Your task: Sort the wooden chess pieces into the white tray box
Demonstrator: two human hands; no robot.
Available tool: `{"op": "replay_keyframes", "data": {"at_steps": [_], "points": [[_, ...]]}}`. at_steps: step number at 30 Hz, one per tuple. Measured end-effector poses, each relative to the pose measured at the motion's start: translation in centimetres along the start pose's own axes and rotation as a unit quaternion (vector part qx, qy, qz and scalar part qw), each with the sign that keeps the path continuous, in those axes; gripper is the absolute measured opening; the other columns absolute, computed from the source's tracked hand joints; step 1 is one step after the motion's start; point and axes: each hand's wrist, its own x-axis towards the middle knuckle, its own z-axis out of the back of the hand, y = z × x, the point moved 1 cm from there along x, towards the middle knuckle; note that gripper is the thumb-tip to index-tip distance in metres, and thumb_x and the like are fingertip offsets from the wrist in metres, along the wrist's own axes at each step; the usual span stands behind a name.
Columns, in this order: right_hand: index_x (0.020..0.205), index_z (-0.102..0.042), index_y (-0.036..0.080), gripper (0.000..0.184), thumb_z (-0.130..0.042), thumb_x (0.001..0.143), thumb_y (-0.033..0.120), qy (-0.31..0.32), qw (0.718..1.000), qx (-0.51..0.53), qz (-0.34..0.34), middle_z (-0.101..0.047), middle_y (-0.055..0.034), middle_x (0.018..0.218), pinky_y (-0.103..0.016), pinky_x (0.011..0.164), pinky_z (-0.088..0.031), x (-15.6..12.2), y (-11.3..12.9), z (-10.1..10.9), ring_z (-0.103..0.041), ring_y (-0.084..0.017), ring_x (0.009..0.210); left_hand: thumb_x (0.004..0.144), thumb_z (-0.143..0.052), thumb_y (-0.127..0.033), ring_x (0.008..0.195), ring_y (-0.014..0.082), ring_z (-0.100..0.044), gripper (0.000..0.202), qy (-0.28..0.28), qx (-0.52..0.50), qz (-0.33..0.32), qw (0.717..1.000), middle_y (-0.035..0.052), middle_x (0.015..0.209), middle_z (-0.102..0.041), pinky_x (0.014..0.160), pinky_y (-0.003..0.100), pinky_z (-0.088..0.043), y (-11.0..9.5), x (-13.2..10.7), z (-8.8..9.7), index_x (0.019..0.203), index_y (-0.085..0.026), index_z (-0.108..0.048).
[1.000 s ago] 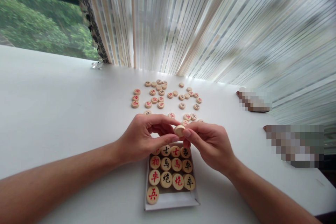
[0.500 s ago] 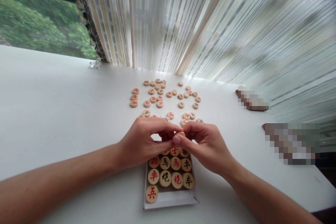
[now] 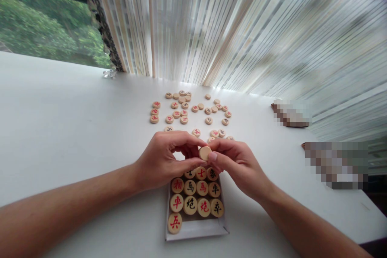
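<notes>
Between the fingertips of my left hand (image 3: pixel 169 157) and my right hand (image 3: pixel 234 161) is a round wooden xiangqi piece (image 3: pixel 205 153), its blank side facing me. Both hands pinch it just above the far part of a shallow white box (image 3: pixel 201 231). Rows of xiangqi pieces with red and black characters lie face up in that box. A red-marked piece (image 3: pixel 175 223) sits alone in the nearest row, at the left. My hands hide the box's far end and some loose pieces behind it.
Beyond my hands, several loose pieces (image 3: pixel 184 119) are scattered over the white table (image 3: pixel 75 129), some blank side up. A striped string curtain (image 3: pixel 181 24) hangs along the back. Two blurred brown objects (image 3: pixel 290 115) stand at the right. A small clear glass item (image 3: pixel 109 74) sits by the window.
The piece in my fingers has turned from nearly edge-on to showing its blank face. My fingers have shifted slightly around it. The box and the loose pieces have stayed put.
</notes>
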Motion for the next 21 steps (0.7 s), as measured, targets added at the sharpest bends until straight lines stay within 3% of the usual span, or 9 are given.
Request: {"op": "replay_keyframes", "data": {"at_steps": [6, 12, 21], "points": [[0.084, -0.074, 0.018, 0.025, -0.095, 0.077, 0.029, -0.018, 0.999, 0.009, -0.044, -0.065, 0.0017, 0.071, -0.022, 0.058, -0.041, -0.23, -0.36, -0.26, -0.052, -0.011, 0.064, 0.085, -0.084, -0.011, 0.071, 0.0103, -0.072, 0.022, 0.007, 0.038, -0.016, 0.999, 0.0045, 0.086, -0.079, 0.068, 0.017, -0.063, -0.25, -0.08, -0.06, 0.106, -0.012, -0.081], [0.08, -0.073, 0.017, 0.026, -0.09, 0.084, 0.035, -0.019, 0.999, -0.003, -0.031, -0.061, 0.0021, 0.068, -0.021, 0.054, -0.036, -0.08, -0.19, -0.36, -0.048, -0.01, 0.061, 0.085, -0.083, -0.008, 0.069, 0.0089, -0.071, 0.018, 0.009, 0.061, -0.037, 0.997, 0.0033, 0.082, -0.078, 0.067, 0.015, -0.061, -0.53, 0.04, -0.13, 0.103, -0.01, -0.081], [0.084, -0.075, 0.017, 0.026, -0.095, 0.076, 0.032, -0.002, 0.999, 0.035, -0.039, -0.063, 0.0019, 0.069, -0.02, 0.053, -0.038, -0.02, 0.34, -0.3, -0.048, -0.01, 0.062, 0.083, -0.086, -0.01, 0.071, 0.0109, -0.074, 0.024, -0.001, 0.014, -0.01, 1.0, 0.0045, 0.087, -0.081, 0.069, 0.018, -0.064, -0.32, -0.05, -0.13, 0.107, -0.013, -0.082]]}}
